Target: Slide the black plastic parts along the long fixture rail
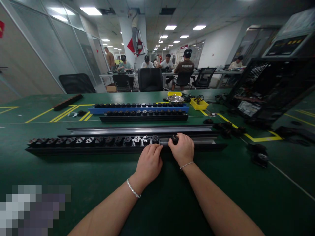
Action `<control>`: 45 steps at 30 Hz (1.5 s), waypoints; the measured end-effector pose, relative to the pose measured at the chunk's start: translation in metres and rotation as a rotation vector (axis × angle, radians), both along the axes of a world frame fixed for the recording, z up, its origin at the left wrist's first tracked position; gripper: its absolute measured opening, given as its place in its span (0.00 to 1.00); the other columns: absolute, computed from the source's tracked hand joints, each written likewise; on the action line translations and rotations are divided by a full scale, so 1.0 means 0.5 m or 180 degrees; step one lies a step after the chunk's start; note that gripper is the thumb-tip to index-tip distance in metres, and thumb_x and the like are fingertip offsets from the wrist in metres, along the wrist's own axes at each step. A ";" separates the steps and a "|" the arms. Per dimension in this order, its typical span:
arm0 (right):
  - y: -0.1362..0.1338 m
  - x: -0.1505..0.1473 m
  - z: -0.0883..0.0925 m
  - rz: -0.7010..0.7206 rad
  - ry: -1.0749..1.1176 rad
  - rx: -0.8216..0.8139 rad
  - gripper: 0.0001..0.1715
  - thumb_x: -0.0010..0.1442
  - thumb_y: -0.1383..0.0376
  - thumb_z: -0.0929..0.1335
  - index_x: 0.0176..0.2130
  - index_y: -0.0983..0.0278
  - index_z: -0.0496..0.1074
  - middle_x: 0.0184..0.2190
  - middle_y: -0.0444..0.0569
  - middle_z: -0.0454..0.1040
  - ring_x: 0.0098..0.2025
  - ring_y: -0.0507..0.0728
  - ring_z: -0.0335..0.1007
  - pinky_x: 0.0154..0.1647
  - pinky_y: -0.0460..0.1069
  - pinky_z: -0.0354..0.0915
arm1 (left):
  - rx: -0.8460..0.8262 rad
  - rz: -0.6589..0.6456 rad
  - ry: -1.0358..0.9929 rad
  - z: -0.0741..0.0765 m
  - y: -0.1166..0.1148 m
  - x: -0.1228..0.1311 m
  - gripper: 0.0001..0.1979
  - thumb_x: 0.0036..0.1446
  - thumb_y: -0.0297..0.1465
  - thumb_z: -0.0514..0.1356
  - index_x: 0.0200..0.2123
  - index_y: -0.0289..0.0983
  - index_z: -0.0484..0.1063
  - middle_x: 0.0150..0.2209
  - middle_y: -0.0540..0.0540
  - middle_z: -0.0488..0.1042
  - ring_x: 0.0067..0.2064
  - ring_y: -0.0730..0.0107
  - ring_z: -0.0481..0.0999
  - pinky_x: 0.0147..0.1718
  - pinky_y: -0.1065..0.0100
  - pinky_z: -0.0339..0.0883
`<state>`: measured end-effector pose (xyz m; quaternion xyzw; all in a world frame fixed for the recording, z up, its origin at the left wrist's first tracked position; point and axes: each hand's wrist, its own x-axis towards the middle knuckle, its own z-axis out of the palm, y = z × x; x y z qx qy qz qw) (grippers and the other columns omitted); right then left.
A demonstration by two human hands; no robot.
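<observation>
A long black rail (pixel 98 150) lies across the green table in front of me, its channel holding a row of black socket modules (pixel 109 141) from the left end to about the middle. My right hand (pixel 183 149) pinches a single black socket module (pixel 175 139) over the bare part of the channel, a short gap right of the row. My left hand (pixel 149 162) is closed at the rail's front edge, just below the last module of the row; its fingertips are partly hidden.
Behind lie a silver-lined channel (pixel 137 130), a shorter filled black rail (pixel 145 118) and a filled blue rail (pixel 118 110). Loose black modules (pixel 227 128) are scattered right. Further back are a yellow tray (pixel 199 104), a metal bowl (pixel 175 98) and an open black case (pixel 268 88).
</observation>
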<state>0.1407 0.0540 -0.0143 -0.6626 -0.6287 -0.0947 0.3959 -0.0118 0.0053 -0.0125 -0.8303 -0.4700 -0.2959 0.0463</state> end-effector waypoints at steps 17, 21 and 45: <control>0.001 0.021 -0.001 -0.0107 -0.0033 -0.0008 0.13 0.50 0.60 0.64 0.34 0.66 0.68 0.37 0.55 0.73 0.43 0.60 0.66 0.49 0.54 0.56 | -0.0063 0.0060 0.0066 0.003 -0.003 0.000 0.21 0.52 0.23 0.53 0.51 0.35 0.62 0.48 0.43 0.67 0.50 0.61 0.65 0.52 0.58 0.61; 0.001 0.023 0.000 -0.0091 -0.0006 0.0020 0.12 0.50 0.60 0.64 0.34 0.66 0.68 0.38 0.56 0.73 0.44 0.61 0.65 0.49 0.54 0.57 | -0.0073 0.0063 0.0085 0.005 -0.004 0.000 0.21 0.52 0.23 0.53 0.51 0.35 0.62 0.49 0.42 0.67 0.50 0.62 0.64 0.53 0.58 0.60; -0.001 0.078 0.006 0.0068 -0.0074 -0.0027 0.12 0.51 0.59 0.65 0.34 0.65 0.69 0.39 0.55 0.73 0.44 0.60 0.67 0.48 0.54 0.61 | -0.0082 0.0067 0.0058 0.007 -0.006 0.003 0.21 0.52 0.23 0.54 0.51 0.35 0.62 0.49 0.43 0.67 0.50 0.62 0.64 0.53 0.58 0.61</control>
